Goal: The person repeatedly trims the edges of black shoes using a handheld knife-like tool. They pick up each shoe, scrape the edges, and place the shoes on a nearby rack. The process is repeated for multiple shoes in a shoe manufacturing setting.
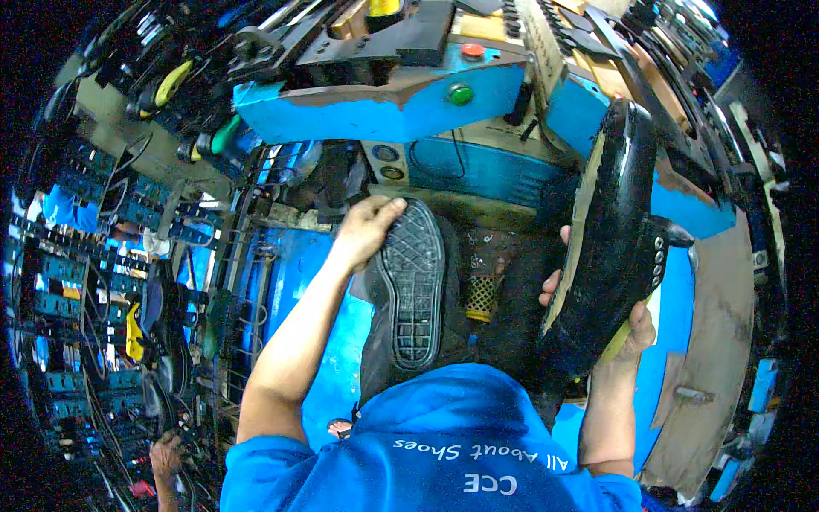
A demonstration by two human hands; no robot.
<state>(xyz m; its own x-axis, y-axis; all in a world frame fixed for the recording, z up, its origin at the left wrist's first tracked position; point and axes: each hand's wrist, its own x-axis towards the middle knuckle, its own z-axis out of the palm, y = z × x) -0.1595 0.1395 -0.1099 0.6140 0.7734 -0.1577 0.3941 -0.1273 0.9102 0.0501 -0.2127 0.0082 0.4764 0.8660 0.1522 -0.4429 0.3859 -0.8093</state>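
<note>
My left hand [365, 229] grips the toe end of a black shoe [414, 286] held sole-up, its ribbed tread facing me, just above my blue shirt. My right hand [627, 328] holds a second black shoe upper [610, 230] on a pale last, tilted upright to the right, fingers wrapped around its sides. Both shoes sit in front of a blue machine [384, 111].
The blue machine has a green button [461, 94] and a red button [473, 49] on its front. Racks with more shoes [153, 316] stand at the left. Another person's hand [166, 452] shows at the lower left. A brown panel [717, 341] lies at the right.
</note>
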